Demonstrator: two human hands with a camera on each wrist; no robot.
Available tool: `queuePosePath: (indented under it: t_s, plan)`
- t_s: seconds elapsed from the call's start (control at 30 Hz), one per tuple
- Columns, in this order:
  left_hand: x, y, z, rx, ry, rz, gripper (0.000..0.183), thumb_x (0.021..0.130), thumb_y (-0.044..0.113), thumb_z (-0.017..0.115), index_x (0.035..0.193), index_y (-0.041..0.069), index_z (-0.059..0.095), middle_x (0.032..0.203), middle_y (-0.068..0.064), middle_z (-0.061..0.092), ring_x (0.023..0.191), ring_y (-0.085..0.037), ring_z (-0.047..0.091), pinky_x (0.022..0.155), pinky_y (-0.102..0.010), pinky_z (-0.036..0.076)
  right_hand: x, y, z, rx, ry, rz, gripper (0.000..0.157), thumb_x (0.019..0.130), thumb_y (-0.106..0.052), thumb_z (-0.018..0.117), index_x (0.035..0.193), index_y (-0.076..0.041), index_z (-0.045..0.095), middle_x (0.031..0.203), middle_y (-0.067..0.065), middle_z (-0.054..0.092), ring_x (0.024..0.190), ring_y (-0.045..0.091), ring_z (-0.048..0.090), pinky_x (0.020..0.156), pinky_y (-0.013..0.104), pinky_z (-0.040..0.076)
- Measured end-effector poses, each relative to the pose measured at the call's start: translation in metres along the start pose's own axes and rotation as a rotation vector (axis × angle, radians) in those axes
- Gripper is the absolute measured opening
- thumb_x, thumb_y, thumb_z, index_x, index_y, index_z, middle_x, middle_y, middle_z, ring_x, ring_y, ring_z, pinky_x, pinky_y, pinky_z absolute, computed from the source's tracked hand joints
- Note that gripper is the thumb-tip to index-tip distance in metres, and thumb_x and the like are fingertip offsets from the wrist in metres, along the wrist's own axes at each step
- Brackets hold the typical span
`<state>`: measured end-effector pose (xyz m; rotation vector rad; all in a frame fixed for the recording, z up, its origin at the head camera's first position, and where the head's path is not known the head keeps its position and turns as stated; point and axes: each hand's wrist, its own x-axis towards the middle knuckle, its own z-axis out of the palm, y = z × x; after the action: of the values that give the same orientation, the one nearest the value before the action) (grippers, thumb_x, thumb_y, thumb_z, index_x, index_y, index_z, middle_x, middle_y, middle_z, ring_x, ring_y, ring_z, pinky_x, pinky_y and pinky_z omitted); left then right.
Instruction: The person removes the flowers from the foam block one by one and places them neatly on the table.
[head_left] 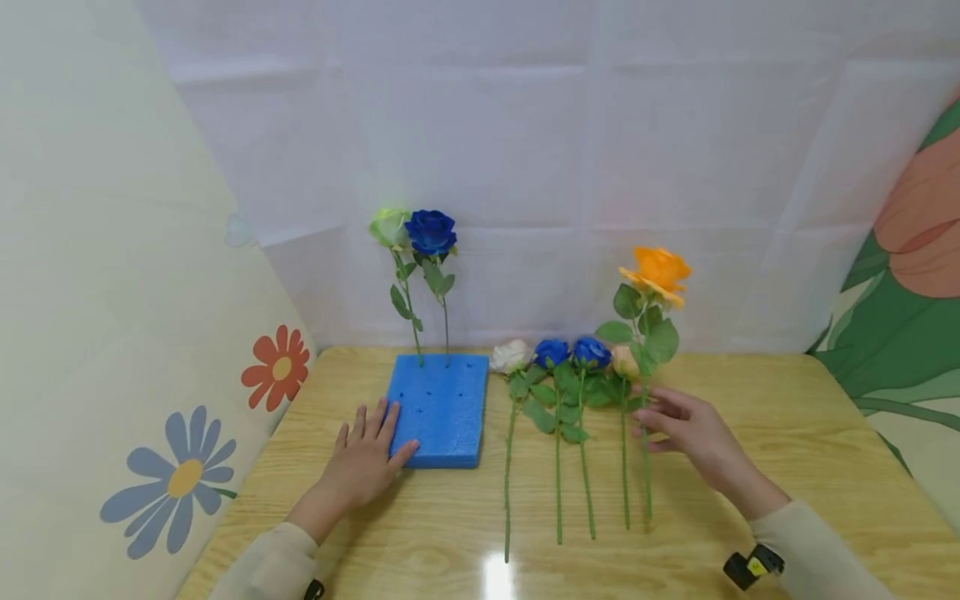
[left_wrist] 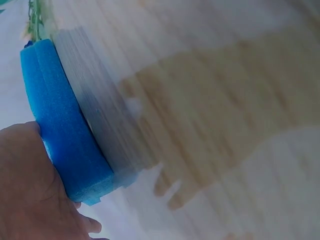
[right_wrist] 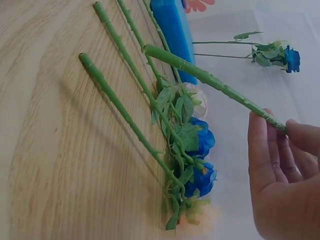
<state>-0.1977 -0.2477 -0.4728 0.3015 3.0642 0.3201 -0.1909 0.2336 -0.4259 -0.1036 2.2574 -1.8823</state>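
Observation:
My right hand (head_left: 692, 433) pinches the green stem of an orange artificial rose (head_left: 657, 273) between thumb and fingers, bloom up, its lower stem (right_wrist: 210, 80) slanting free of the table in the right wrist view. With fingers spread, my left hand (head_left: 362, 465) rests against the left edge of a blue foam block (head_left: 450, 421) that has several small holes in its top. A pale green rose (head_left: 390, 227) and a blue rose (head_left: 432, 232) stand upright in the block's far edge.
Lying right of the block are a white rose (head_left: 513, 356), two blue roses (head_left: 552, 352) and a peach rose (head_left: 624, 362), stems toward me. A white cloth (head_left: 525, 167) hangs behind the wooden table (head_left: 795, 417). Flower-painted panels flank both sides.

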Motion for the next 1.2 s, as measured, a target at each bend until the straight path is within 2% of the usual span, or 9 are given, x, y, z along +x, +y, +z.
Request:
queuePosePath:
  t_s: [0.17, 0.37, 0.63, 0.87, 1.2]
  plan:
    - [0.001, 0.000, 0.000, 0.005, -0.005, -0.003, 0.086, 0.103, 0.065, 0.034, 0.161, 0.003, 0.019, 0.167, -0.024, 0.012, 0.150, -0.055, 0.006, 0.115, -0.074, 0.009, -0.005, 0.001, -0.007, 0.008, -0.001, 0.013, 0.065, 0.102, -0.018, 0.062, 0.152, 0.010, 0.032, 0.117, 0.016, 0.067, 0.093, 0.014, 0.072, 0.081, 0.039, 0.061]
    - [0.001, 0.000, 0.001, -0.004, -0.010, -0.007, 0.085, 0.103, 0.063, 0.036, 0.161, 0.003, 0.019, 0.167, -0.024, 0.011, 0.150, -0.055, 0.006, 0.115, -0.074, 0.008, -0.010, 0.002, -0.016, 0.015, 0.008, 0.045, 0.063, 0.102, -0.020, 0.062, 0.152, 0.007, 0.035, 0.117, 0.017, 0.067, 0.094, 0.014, 0.072, 0.081, 0.040, 0.061]
    - [0.001, 0.000, 0.002, -0.001, 0.012, 0.003, 0.085, 0.104, 0.063, 0.035, 0.161, 0.002, 0.020, 0.167, -0.025, 0.013, 0.150, -0.055, 0.008, 0.115, -0.074, 0.009, -0.013, 0.009, -0.026, 0.005, -0.005, 0.091, 0.060, 0.103, -0.019, 0.060, 0.153, 0.004, 0.036, 0.113, 0.011, 0.069, 0.095, 0.018, 0.071, 0.081, 0.040, 0.061]
    - [-0.001, 0.001, 0.000, 0.004, 0.007, -0.002, 0.086, 0.103, 0.064, 0.033, 0.161, 0.002, 0.020, 0.167, -0.025, 0.013, 0.150, -0.055, 0.008, 0.115, -0.074, 0.010, -0.017, 0.016, -0.031, 0.007, -0.020, 0.116, 0.060, 0.104, -0.015, 0.058, 0.154, 0.006, 0.033, 0.117, 0.015, 0.067, 0.094, 0.016, 0.071, 0.080, 0.038, 0.061]
    - [-0.001, 0.001, -0.002, -0.004, 0.004, 0.007, 0.086, 0.104, 0.064, 0.033, 0.160, 0.001, 0.020, 0.166, -0.025, 0.014, 0.149, -0.056, 0.009, 0.115, -0.074, 0.011, -0.019, 0.024, -0.037, 0.021, -0.038, 0.162, 0.062, 0.104, -0.017, 0.059, 0.154, 0.007, 0.032, 0.111, 0.011, 0.069, 0.094, 0.016, 0.071, 0.080, 0.037, 0.060]
